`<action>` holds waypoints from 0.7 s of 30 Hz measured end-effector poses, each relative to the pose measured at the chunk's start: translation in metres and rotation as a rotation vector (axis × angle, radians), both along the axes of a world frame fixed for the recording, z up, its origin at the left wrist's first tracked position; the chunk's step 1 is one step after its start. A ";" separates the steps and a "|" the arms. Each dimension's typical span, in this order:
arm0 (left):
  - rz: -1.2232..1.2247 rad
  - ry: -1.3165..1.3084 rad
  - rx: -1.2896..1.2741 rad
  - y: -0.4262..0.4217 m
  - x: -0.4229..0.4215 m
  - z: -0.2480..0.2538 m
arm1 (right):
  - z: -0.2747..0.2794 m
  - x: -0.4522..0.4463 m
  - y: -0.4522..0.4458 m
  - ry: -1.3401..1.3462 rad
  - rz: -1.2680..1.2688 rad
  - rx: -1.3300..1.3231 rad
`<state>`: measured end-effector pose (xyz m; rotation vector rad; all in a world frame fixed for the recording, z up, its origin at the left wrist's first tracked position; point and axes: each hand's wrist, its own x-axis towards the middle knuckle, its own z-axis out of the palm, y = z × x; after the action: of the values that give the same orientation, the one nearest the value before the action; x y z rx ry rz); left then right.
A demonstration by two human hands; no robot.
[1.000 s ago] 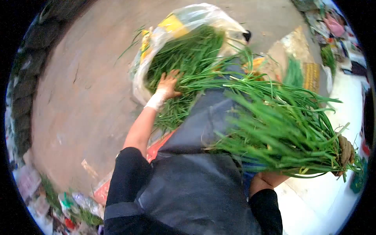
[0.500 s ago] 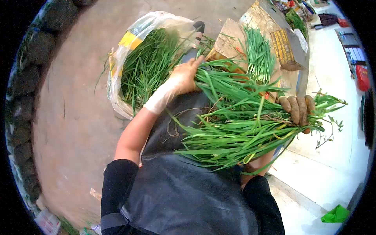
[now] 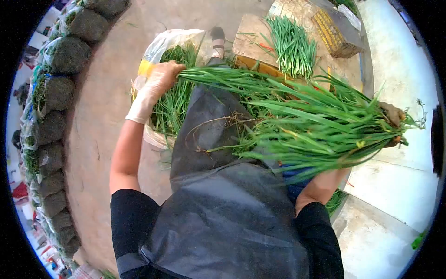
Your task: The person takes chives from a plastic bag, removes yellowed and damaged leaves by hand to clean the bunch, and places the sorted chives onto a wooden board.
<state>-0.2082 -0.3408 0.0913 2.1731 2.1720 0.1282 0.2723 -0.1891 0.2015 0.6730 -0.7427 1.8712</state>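
The left hand, in a thin pale glove, is closed on the tips of a slim strand of leaves, stretched nearly level toward the right. The right hand, in a brown glove (blurred, and partly hidden by leaves), is clenched around the base of a bunch of greens, whose stem ends poke out beyond it to the right. Beneath lies the dark apron over the person's lap, with a dry, stringy tangle on it.

Just beyond and below the left hand, an open plastic bag stands on the brown floor, filled with loose greens. On the far side, right of the bag, a wooden board carries a neat bundle and a yellow-sided block. Dark, rounded sacks line the left edge of the room; pale flooring spreads along the right.

The bunch lies between the hands: its base is inside the right grip, its leaves fan leftward above the apron, and the slim strand reaches the left fingers.
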 end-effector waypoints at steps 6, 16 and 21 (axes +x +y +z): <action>-0.427 0.682 0.247 0.026 0.054 0.109 | 0.012 -0.040 -0.033 -0.564 -0.329 -0.061; -0.735 0.802 0.607 0.071 0.210 0.178 | -0.024 -0.120 -0.056 -0.887 -0.253 -0.334; -0.740 0.888 0.470 0.086 0.244 0.193 | -0.022 -0.103 -0.065 -1.002 -0.341 -0.168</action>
<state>0.0354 -0.2552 0.2847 3.6722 1.4506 -0.5055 0.1697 -0.2545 0.1797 -0.5457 -1.2000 1.8519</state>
